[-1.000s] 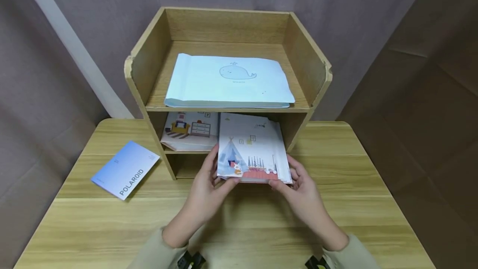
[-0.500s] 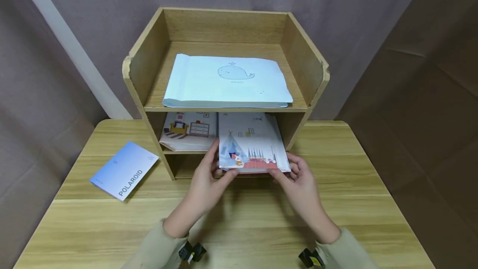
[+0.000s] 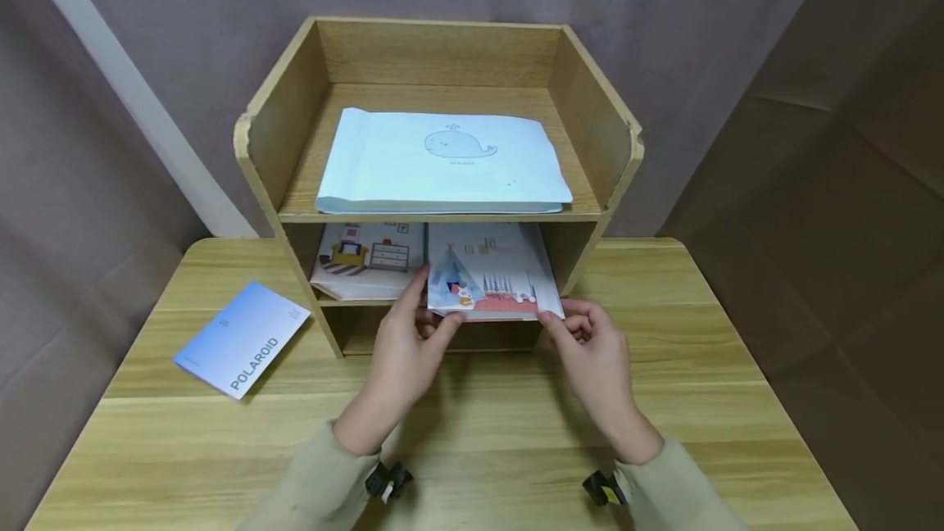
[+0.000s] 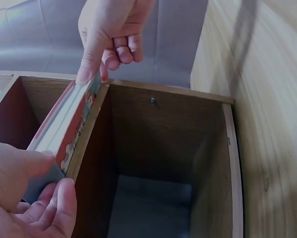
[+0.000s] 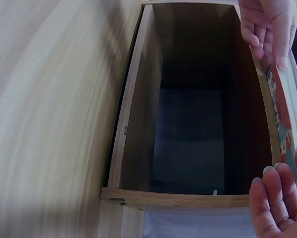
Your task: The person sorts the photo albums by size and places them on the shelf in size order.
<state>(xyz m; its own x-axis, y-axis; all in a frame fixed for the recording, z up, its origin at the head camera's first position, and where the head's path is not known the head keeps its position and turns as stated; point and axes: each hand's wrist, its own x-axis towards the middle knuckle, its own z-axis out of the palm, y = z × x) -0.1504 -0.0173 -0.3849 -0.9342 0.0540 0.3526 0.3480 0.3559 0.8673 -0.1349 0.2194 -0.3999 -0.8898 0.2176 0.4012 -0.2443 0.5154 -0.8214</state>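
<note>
A picture book (image 3: 494,269) with a tent and a red rug on its cover lies in the right part of the shelf's middle compartment, its front edge sticking out. My left hand (image 3: 404,351) grips its front left corner, thumb at the front edge. At the front right corner my right hand (image 3: 590,359) pinches it, its other fingers curled. In the left wrist view the book's edge (image 4: 64,121) shows pale pages and a red cover, close along the shelf board. Beside it, in the same compartment, lies another book (image 3: 369,256) with an armchair and drawers on it.
The wooden shelf (image 3: 442,218) stands at the table's back. On its top level lies a pale book with a whale drawing (image 3: 450,170). A blue POLAROID booklet (image 3: 242,338) lies on the table (image 3: 472,449), left of the shelf. Curtains hang behind.
Both hands have moved forward with the tent book, sliding it deeper into the middle compartment. Less of it sticks out now. The other books and the booklet have stayed in place.
</note>
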